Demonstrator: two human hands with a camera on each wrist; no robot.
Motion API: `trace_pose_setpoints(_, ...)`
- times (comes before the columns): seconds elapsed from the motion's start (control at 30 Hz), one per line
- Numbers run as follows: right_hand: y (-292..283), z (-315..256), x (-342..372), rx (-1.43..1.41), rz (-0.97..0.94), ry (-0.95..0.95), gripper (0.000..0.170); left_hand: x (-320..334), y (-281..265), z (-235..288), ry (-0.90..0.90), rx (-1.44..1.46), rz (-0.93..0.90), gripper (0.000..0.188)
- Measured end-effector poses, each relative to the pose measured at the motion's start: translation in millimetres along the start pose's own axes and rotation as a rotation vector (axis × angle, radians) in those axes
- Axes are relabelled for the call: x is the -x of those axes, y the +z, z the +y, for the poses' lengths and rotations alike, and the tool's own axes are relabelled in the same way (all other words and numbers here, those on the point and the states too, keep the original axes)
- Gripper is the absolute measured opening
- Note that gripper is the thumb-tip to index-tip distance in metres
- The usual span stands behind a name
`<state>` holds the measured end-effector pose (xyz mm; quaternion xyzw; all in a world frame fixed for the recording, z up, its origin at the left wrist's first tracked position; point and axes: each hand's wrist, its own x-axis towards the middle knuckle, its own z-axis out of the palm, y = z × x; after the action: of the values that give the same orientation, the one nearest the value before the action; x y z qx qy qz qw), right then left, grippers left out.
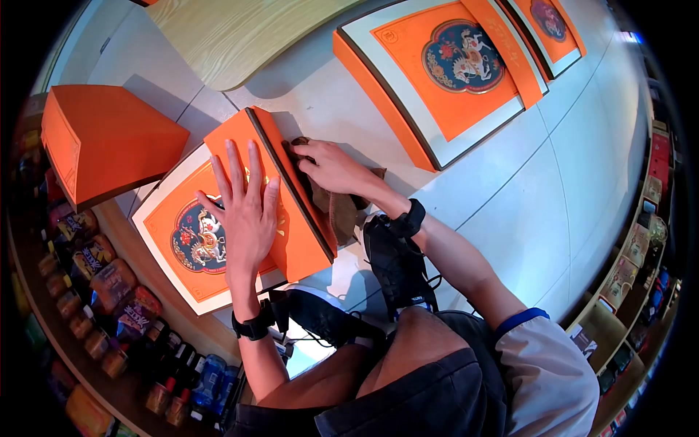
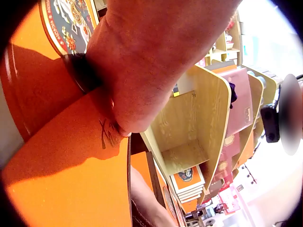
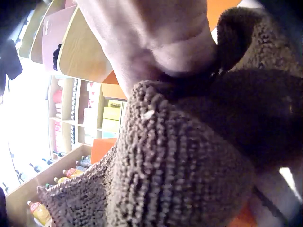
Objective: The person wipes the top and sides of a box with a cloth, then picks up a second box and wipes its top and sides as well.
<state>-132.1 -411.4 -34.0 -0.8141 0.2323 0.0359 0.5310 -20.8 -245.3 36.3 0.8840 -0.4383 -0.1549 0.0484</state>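
Observation:
My left hand (image 1: 249, 218) lies flat with spread fingers on an orange and white box with a horse picture (image 1: 200, 244), across its raised orange band (image 1: 300, 237). In the left wrist view the palm edge of that hand (image 2: 142, 61) rests on the orange surface (image 2: 71, 175). At the box's right side, my right hand (image 1: 336, 172) grips a brown cloth (image 1: 341, 218) against the orange side wall. The ribbed cloth (image 3: 165, 165) hangs below the right hand (image 3: 161, 42) in the right wrist view, where its fingertips are hidden.
An orange box part (image 1: 116, 142) stands at the left, near a wooden board (image 1: 233, 36). Another horse-picture box (image 1: 415, 80) lies on the tiled floor (image 1: 502, 197). Shelves of packets and bottles (image 1: 109, 284) curve along the left; more shelves (image 1: 619, 291) stand right.

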Motion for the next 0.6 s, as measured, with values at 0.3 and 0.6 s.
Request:
trace_pose_setpoints(0.3,-2.2,-7.7,11.0,-0.139,-0.045,0.068,0.045,-0.2,0.4,0.7,0.005,-0.014,0.017,0.059)
trace_pose_setpoints(0.6,0.2,-10.9,20.8,-0.226,0.036,-0.027,0.044,-0.6,-0.2,1.1,0.001,-0.006,0.016,0.059)
